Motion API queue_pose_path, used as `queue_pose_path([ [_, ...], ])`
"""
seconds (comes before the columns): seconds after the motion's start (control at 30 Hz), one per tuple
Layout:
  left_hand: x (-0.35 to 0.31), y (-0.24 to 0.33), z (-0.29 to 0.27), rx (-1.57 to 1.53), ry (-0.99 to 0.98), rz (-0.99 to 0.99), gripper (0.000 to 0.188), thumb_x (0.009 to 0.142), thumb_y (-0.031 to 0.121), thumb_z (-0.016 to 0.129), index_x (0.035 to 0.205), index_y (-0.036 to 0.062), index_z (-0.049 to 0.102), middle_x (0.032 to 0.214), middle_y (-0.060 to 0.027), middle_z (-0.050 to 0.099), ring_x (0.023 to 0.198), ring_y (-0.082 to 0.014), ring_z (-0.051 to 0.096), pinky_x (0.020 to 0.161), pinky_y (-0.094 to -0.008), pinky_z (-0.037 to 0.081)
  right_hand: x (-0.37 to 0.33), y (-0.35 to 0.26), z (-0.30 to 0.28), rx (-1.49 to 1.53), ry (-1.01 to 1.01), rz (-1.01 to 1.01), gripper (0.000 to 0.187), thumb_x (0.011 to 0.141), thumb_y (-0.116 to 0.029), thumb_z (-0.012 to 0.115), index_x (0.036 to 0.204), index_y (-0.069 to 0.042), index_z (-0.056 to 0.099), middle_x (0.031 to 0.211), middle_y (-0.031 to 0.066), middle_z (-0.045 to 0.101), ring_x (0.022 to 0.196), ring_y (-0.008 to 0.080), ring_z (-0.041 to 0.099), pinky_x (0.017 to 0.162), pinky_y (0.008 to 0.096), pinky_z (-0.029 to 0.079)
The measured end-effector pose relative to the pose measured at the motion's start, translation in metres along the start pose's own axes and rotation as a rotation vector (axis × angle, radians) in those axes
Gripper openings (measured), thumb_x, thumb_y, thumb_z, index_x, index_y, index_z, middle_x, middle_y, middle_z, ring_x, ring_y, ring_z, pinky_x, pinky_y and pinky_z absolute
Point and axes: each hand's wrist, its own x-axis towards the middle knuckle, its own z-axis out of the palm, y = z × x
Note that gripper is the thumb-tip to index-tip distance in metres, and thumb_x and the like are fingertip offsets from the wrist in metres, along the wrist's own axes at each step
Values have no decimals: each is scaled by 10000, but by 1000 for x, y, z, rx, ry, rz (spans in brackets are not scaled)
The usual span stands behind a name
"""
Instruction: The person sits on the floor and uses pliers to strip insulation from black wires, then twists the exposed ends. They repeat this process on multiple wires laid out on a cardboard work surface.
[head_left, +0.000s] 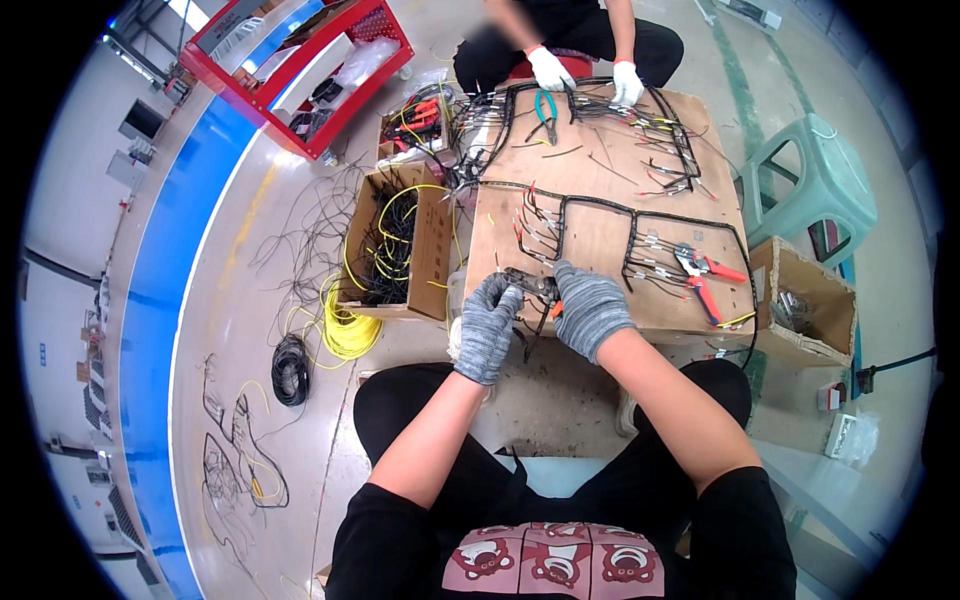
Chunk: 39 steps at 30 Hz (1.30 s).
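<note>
Both my hands wear grey knit gloves and meet at the near edge of a low wooden board. My left hand pinches a thin dark wire end. My right hand grips a dark hand tool with orange handle tips, its jaws closed at that wire. A black wire harness with taped branches is laid out across the board just beyond my hands. Red-handled pliers lie on the board to my right.
A cardboard box of black and yellow wires stands left of the board, with loose wire coils on the floor. Another person in white gloves works at the far edge. A green stool and a small box sit right.
</note>
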Motion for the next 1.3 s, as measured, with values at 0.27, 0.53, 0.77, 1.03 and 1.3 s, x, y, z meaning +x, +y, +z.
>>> queue_pose_path([
  [0.27, 3, -8, -12, 66, -56, 3, 131, 874, 40, 544, 983, -10, 598, 825, 4, 589, 722, -60, 501, 673, -204, 432, 3, -1, 0, -14, -65, -7, 310, 693, -92, 602, 972, 8, 511, 857, 198, 618, 787, 340, 619, 698, 419, 481],
  [0.53, 2, -8, -13, 47, -125, -19, 109, 880, 71, 563, 965, 17, 604, 820, 21, 580, 720, -54, 495, 675, -192, 422, -2, 13, 23, 607, -367, 40, 230, 801, -159, 603, 953, -2, 530, 741, 118, 615, 656, 254, 623, 629, 361, 507],
  [0.77, -2, -11, -18, 68, 38, 109, 91, 863, 121, 586, 896, 43, 618, 731, 22, 529, 651, -58, 449, 600, -200, 370, 7, 59, 30, 1450, -292, 264, 260, 829, -271, 614, 920, -45, 523, 706, 70, 589, 589, 173, 588, 610, 322, 513],
  [1.03, -24, -26, -26, 243, 52, 87, 134, 885, 121, 571, 952, 8, 602, 817, -30, 621, 720, -70, 539, 685, -228, 456, 1, 70, 42, 529, -126, 251, 371, 751, -275, 640, 949, -17, 463, 724, 121, 526, 659, 235, 527, 659, 362, 471],
  [1.3, -38, -27, -16, 524, -87, 216, 153, 858, 123, 602, 934, -10, 606, 809, -112, 646, 716, -158, 600, 690, -287, 485, -35, -10, 39, 597, 199, -74, 491, 739, -143, 647, 1167, 27, 479, 1036, 265, 570, 967, 399, 562, 811, 397, 473],
])
